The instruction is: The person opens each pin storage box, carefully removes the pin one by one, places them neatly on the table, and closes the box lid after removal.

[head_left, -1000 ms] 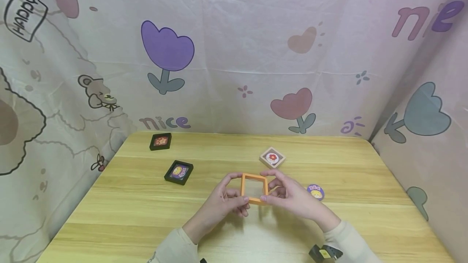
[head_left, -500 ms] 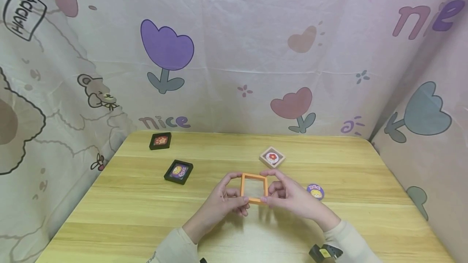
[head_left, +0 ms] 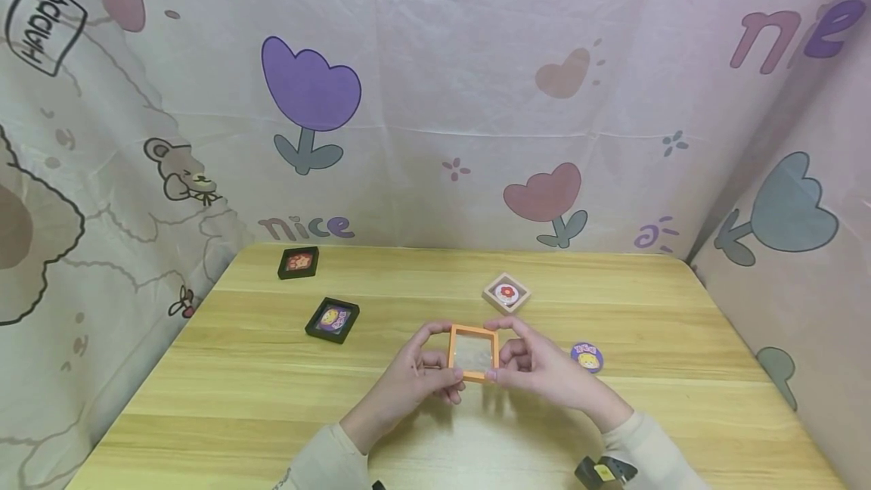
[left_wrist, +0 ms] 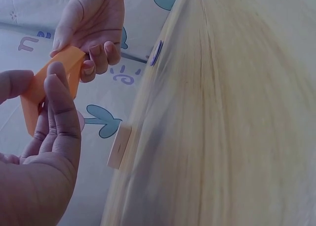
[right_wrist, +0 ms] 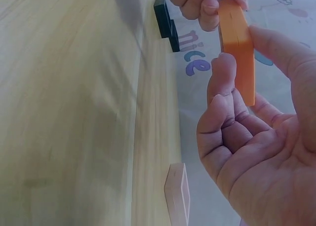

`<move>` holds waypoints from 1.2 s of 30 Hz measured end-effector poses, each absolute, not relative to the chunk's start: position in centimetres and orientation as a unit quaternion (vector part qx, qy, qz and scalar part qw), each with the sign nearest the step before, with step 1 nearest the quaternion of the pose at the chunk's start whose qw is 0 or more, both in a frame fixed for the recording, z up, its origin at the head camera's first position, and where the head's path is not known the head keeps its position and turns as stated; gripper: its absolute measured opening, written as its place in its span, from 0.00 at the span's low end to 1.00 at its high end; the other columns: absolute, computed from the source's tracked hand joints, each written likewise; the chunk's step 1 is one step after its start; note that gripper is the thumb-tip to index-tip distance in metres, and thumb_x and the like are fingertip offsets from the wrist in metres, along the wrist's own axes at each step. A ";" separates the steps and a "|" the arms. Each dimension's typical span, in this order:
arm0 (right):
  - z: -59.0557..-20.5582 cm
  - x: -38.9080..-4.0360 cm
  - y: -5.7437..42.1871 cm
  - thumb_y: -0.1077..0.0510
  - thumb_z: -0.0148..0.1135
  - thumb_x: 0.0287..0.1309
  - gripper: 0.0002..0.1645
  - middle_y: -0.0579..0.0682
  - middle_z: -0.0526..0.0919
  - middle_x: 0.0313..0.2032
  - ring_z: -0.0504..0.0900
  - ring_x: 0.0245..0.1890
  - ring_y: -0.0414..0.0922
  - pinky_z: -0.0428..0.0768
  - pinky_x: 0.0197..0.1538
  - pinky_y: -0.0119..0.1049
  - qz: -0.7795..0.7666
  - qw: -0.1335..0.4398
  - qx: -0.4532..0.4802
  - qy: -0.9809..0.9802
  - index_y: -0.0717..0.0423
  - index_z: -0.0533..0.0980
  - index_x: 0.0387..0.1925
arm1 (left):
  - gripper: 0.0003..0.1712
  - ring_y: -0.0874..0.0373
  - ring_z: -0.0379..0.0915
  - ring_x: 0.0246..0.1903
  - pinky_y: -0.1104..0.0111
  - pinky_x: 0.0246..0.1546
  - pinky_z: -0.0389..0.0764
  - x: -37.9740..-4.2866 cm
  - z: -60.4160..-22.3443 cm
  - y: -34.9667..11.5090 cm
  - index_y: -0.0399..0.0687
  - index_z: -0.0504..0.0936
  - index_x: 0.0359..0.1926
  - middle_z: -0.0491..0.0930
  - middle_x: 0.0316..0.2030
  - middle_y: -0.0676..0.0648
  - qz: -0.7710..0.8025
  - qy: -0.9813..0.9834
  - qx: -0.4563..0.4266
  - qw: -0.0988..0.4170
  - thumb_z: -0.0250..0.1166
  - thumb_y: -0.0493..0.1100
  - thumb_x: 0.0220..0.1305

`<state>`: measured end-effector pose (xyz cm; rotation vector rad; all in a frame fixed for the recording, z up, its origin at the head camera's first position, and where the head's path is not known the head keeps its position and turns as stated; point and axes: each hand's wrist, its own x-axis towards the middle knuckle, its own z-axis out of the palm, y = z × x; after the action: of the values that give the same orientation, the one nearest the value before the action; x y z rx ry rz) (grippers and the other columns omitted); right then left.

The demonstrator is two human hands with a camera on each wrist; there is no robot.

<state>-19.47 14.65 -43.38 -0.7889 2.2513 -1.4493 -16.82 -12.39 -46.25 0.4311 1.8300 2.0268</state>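
Observation:
Both hands hold an orange square display frame [head_left: 473,378] with a clear film middle, raised above the tabletop. My left hand [head_left: 408,373] grips its left side between thumb and fingers, thumb at the lower corner. On the right side my right hand [head_left: 540,365] pinches it the same way, index finger at the top corner. The left wrist view shows the orange frame [left_wrist: 74,58] spanning the two hands, and in the right wrist view a thin seam runs along the edge of the frame [right_wrist: 239,48]. Beside the right hand lies a round purple badge [head_left: 587,358] with a yellow cartoon face.
A pale pink square frame [head_left: 506,293] with a red flower badge lies behind the hands. Two black frames with badges, one nearer [head_left: 333,320] and one farther [head_left: 298,262], lie at the left of the wooden table [head_left: 224,399]. A printed curtain [head_left: 422,97] surrounds the table.
The orange frame has tilted slightly in the hands, and its film now shows more glare. Both hands keep their places; nothing on the table has moved.

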 end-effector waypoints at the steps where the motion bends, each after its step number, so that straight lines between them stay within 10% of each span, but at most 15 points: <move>1: -43.4 -19.5 14.7 0.56 0.73 0.67 0.43 0.52 0.86 0.36 0.86 0.32 0.46 0.86 0.37 0.33 -0.510 0.173 -0.279 0.795 0.59 0.62 0.76 | 0.44 0.61 0.86 0.29 0.69 0.37 0.89 -16.8 -46.3 -12.4 0.49 0.57 0.81 0.86 0.33 0.51 0.721 0.650 0.153 0.188 0.70 0.37 0.72; 16: -43.1 -19.4 14.9 0.42 0.78 0.62 0.42 0.53 0.81 0.63 0.82 0.57 0.49 0.86 0.54 0.40 -0.437 0.105 -0.275 0.850 0.50 0.73 0.72 | 0.45 0.61 0.86 0.29 0.70 0.37 0.90 -16.7 -46.3 -12.0 0.48 0.56 0.81 0.86 0.33 0.50 0.718 0.651 0.149 0.195 0.70 0.38 0.72; 25: -42.2 -19.0 14.1 0.39 0.84 0.51 0.50 0.49 0.78 0.69 0.79 0.68 0.55 0.81 0.67 0.64 -0.347 0.049 -0.296 0.888 0.48 0.75 0.73 | 0.45 0.60 0.86 0.30 0.70 0.38 0.89 -16.3 -46.0 -11.5 0.49 0.57 0.81 0.86 0.33 0.50 0.710 0.659 0.138 0.205 0.72 0.38 0.70; 36: -41.2 -18.6 14.0 0.43 0.84 0.51 0.49 0.53 0.78 0.70 0.78 0.69 0.61 0.80 0.66 0.69 -0.286 0.028 -0.314 0.905 0.50 0.75 0.72 | 0.47 0.60 0.86 0.30 0.69 0.39 0.90 -16.4 -45.7 -10.9 0.52 0.58 0.81 0.86 0.34 0.49 0.702 0.667 0.139 0.206 0.73 0.41 0.69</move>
<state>-18.64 14.04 -41.21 -0.9699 2.7919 -0.8836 -16.36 -10.86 -45.74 0.3870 1.8598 1.9570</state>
